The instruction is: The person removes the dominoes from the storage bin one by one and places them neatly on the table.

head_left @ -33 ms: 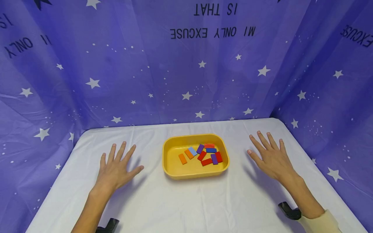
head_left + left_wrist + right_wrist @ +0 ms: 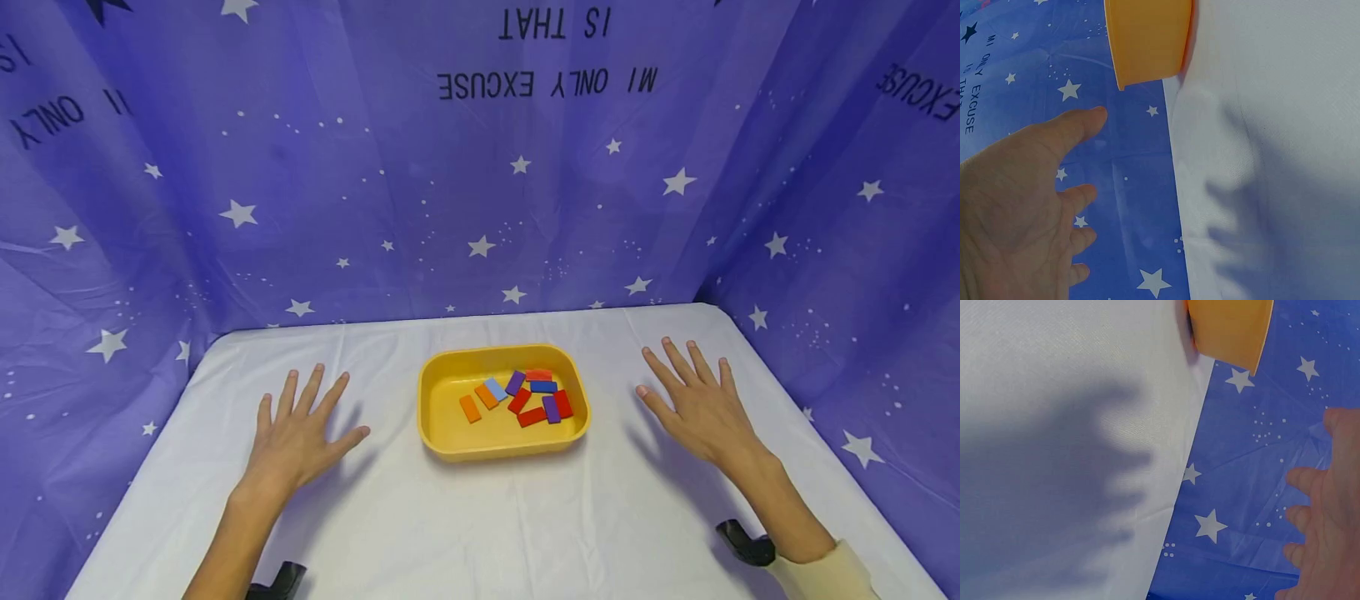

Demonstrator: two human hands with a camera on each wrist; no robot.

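Observation:
A yellow rectangular tray [image 2: 442, 408] stands mid-table in the head view. Inside it lie several small flat blocks: orange [image 2: 470, 409], light blue [image 2: 497, 389], purple [image 2: 515, 383], blue [image 2: 543, 387] and red [image 2: 532, 417]. Most are gathered toward the right half. To the left of the tray, my left hand [image 2: 292, 442] is held palm down above the table with fingers spread, holding nothing. My right hand [image 2: 705, 417] is likewise spread and bare on the other side. Both wrist views catch an end of the tray [image 2: 1150, 40], apart from the fingers.
A white cloth [image 2: 510, 525] covers the table, and the hands cast shadows on it. Behind and at both sides hangs a blue-purple curtain [image 2: 420, 208] with stars and lettering. Black devices [image 2: 746, 543] sit at both wrists, and a pale sleeve [image 2: 821, 575] covers the right forearm.

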